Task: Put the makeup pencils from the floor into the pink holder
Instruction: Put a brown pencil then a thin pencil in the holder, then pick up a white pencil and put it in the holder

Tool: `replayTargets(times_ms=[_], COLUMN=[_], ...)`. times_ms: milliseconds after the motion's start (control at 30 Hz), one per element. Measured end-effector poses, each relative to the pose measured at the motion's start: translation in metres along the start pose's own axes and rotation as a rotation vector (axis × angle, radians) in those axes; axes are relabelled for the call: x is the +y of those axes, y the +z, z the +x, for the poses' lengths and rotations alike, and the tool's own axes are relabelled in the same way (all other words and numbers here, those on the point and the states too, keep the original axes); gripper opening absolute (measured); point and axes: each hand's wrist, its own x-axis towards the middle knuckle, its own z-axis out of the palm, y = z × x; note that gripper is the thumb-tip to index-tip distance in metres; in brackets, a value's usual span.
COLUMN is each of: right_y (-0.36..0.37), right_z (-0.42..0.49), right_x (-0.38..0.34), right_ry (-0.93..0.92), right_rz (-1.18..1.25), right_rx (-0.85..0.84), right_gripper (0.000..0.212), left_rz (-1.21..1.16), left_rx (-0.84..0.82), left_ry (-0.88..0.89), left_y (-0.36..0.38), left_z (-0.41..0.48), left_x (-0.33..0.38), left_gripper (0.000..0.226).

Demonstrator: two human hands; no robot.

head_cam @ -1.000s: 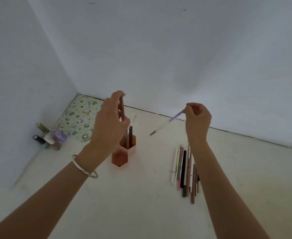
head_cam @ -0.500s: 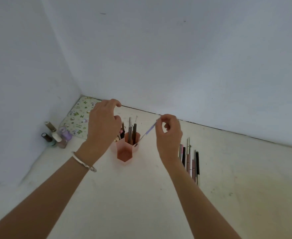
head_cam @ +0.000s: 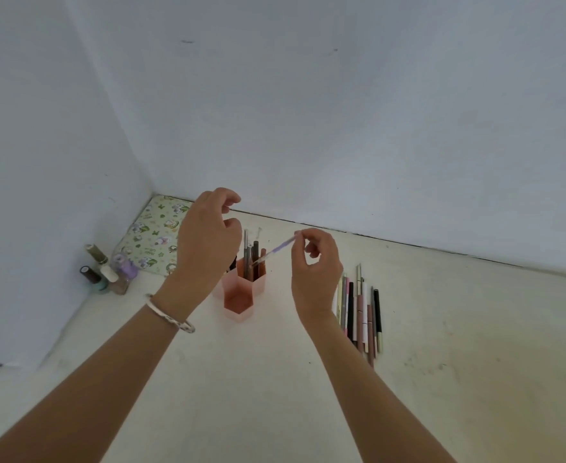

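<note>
I read the right hand (head_cam: 315, 265) pinching a slim lilac pencil (head_cam: 276, 252) by its top end, tip angled down toward 8 o'clock into the pink hexagonal plastic holder (head_cam: 241, 295), among pencils standing there. Left hand (head_cam: 206, 242) hovers above the holder, fingers loosely curled, empty. Remaining pencils in a row (head_cam: 360, 312) lie on the floor at the holder's 3 o'clock.

A bare home corner: white walls (head_cam: 308, 111), pale floor (head_cam: 274, 379), nail-polish bottles (head_cam: 108, 270), patterned mat (head_cam: 154, 238)
</note>
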Motion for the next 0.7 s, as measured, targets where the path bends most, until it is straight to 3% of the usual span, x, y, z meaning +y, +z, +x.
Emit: replayTargets(times_ms=[167,233,333,433,567,700], right_y=[0.004,-0.002,-0.023,-0.050,-0.078,-0.099], right_z=[-0.013,-0.008,0.019,0.052,0.073,0.070], right_x=[0.016,0.018,0.020,0.025,0.041,0.063], right_ry=[-0.107,-0.080,0.058,0.185,0.306,0.371], right_rz=[-0.160,-0.152,-0.122,-0.083,-0.072,-0.120], right_rx=[-0.254,-0.220,-0.025,0.071,0.095,0.066], right_gripper=[0.013,0.018,0.022,0.029,0.030,0.031], left_rz=[-0.025,-0.049,-0.093,-0.028,0.061,0.145], left_rx=[-0.041,-0.035,-0.044,-0.295,-0.636,-0.743], left_ry=[-0.017,-0.015,0.032,0.025,-0.152,-0.221], left_y=[0.009,0.016,0.042,0.090,0.155,0.191], left_z=[-0.010,-0.014,-0.027,-0.051,-0.083,-0.101], left_x=[0.003,0.008,0.019,0.035,0.047,0.055], left_gripper=[0.036,0.035,0.031,0.028,0.032,0.026])
